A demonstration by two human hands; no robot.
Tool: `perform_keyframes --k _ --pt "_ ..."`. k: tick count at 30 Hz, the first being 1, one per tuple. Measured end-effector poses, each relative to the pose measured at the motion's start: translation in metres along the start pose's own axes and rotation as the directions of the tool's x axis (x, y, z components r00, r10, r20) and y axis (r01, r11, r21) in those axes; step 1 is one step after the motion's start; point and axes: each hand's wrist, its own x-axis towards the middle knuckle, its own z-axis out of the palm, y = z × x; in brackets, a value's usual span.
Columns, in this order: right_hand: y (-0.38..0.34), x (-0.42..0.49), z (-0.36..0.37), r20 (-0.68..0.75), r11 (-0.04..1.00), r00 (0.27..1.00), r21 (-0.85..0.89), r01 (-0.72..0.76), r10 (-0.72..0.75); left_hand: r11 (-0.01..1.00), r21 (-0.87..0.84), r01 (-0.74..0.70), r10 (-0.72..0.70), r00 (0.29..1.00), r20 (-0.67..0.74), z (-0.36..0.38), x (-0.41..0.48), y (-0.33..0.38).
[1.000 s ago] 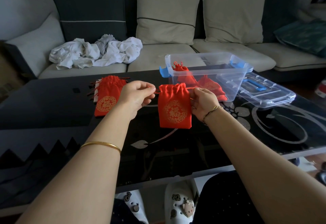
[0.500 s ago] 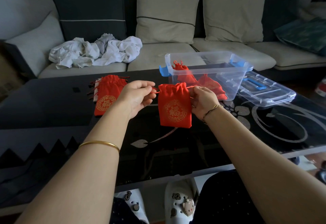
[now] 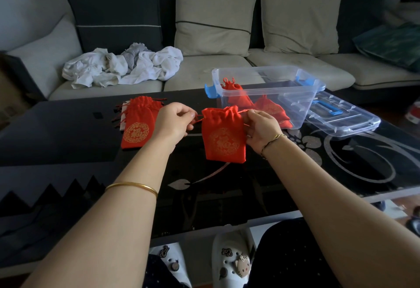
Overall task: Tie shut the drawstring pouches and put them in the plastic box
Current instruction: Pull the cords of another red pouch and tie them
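Head view, held pouch: a red pouch (image 3: 223, 138) hung just in front of the plastic box (image 3: 268, 69), its mouth gathered but unknotted.
Head view, left hand: the left hand (image 3: 175, 120) pinched the drawstring (image 3: 198, 119) on the pouch's side farther from the box.
Head view, right hand: the right hand (image 3: 261, 128) pinched the neck on the side nearer the box.
Head view, waiting stack: more pouches (image 3: 138, 124) lay to the left of the box.
Head view, risk: uneven pulling likely leaves the mouth slack. A thin cord slipping from either pinch would drop the pouch short of the box.
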Motion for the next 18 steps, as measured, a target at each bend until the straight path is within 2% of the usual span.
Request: perform_keyframes --k 3,6,8,10,11,13,15,18 --pt "-0.002 -0.002 -0.002 0.01 0.985 0.995 -0.141 0.104 -0.103 0.988 0.132 -0.081 0.093 0.992 -0.086 -0.001 0.001 -0.002" --pt "-0.003 0.001 -0.006 0.007 0.853 0.949 -0.438 0.285 -0.314 0.968 0.224 -0.114 0.149 0.978 -0.143 -0.003 0.003 -0.004" --pt "-0.003 0.004 -0.009 0.021 0.75 0.918 -0.569 0.337 -0.397 0.969 0.23 -0.088 0.128 0.978 -0.164 -0.004 0.005 -0.006" --pt "-0.004 0.008 -0.013 0.005 0.703 0.903 -0.626 0.339 -0.43 0.98 0.198 -0.029 0.065 0.982 -0.179 -0.004 0.006 -0.006" --pt "-0.004 0.01 -0.014 -0.021 0.709 0.901 -0.626 0.325 -0.432 0.985 0.171 0.003 0.028 0.983 -0.182 -0.005 0.007 -0.006" --pt "-0.006 0.012 -0.015 -0.099 0.805 0.922 -0.528 0.27 -0.374 0.99 0.123 0.073 -0.049 0.982 -0.183 -0.005 0.008 -0.007" --pt "-0.007 0.012 -0.015 -0.153 0.94 0.966 -0.306 0.152 -0.207 0.986 0.069 0.149 -0.134 0.973 -0.188 -0.005 0.011 -0.009" --pt "-0.01 0.01 -0.016 -0.135 0.998 0.99 -0.023 -0.054 0.05 0.933 -0.184 0.308 -0.338 0.927 -0.163 -0.005 0.013 -0.005"
